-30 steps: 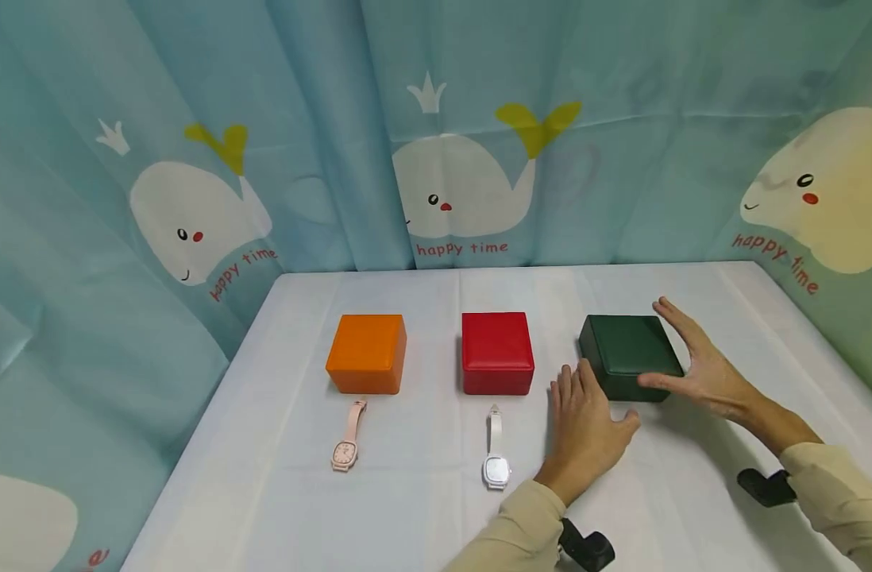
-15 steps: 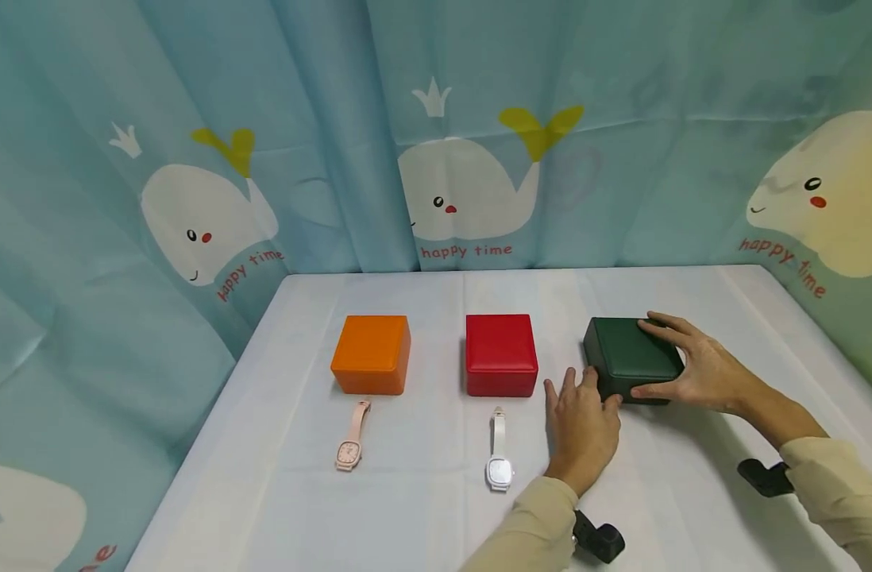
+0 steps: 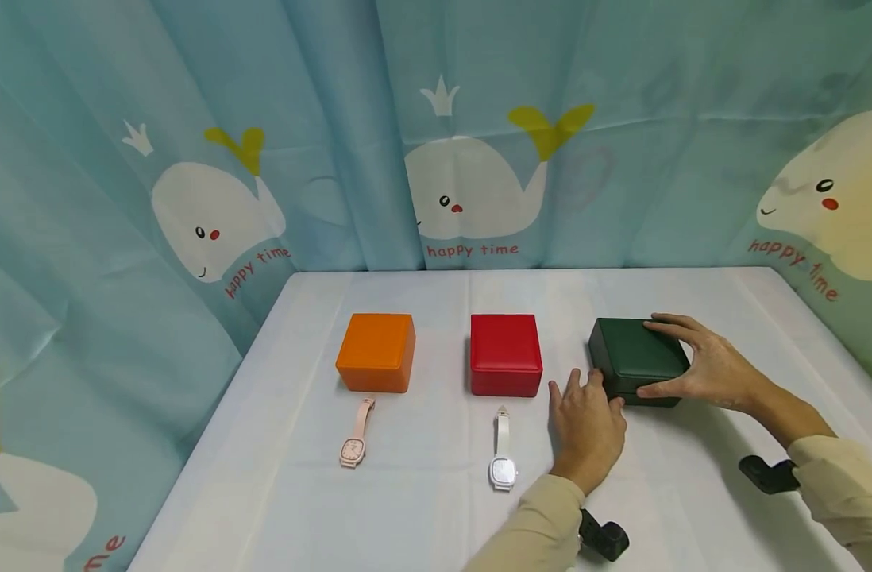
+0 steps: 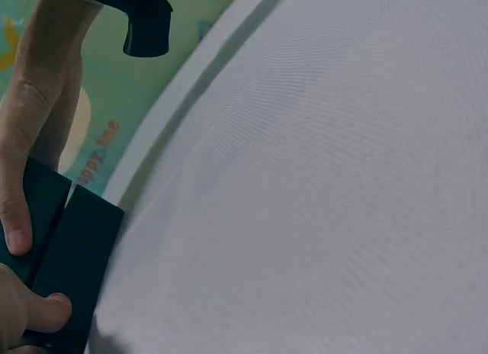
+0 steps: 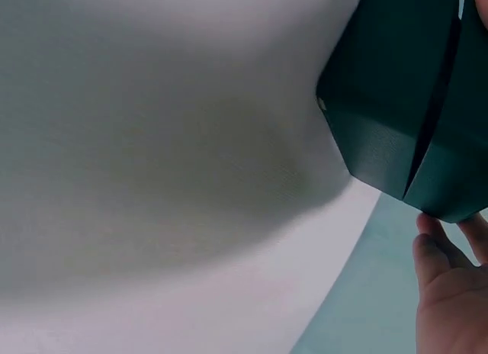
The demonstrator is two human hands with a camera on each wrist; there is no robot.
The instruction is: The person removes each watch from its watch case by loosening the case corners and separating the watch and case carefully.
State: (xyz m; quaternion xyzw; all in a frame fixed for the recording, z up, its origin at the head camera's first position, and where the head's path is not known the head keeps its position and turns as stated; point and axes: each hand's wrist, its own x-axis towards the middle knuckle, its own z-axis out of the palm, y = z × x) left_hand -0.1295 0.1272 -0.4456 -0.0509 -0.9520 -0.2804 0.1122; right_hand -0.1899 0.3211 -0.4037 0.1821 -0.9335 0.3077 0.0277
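Observation:
A dark green box (image 3: 638, 349) stands on the table's right side. My right hand (image 3: 718, 369) grips its upper part, with the thumb on the front and the fingers over the top. At the front left corner my left hand (image 3: 588, 433) holds the lower part, fingers along the side. In the left wrist view, the left thumb (image 4: 49, 312) presses the front below a narrow slit between lid and base. A dark gap also shows along the green box (image 5: 381, 87) in the right wrist view. What the box contains is hidden.
An orange box (image 3: 375, 349) and a red box (image 3: 506, 349) stand closed to the left. Before them lie a pink watch (image 3: 353, 451) and a white watch (image 3: 503, 472). A whale-print curtain (image 3: 472, 187) hangs behind the white table (image 3: 379, 516).
My right hand has closed in on the green box, its fingers now over the top. My left fingers have moved against its front left corner. The camera view has shifted slightly.

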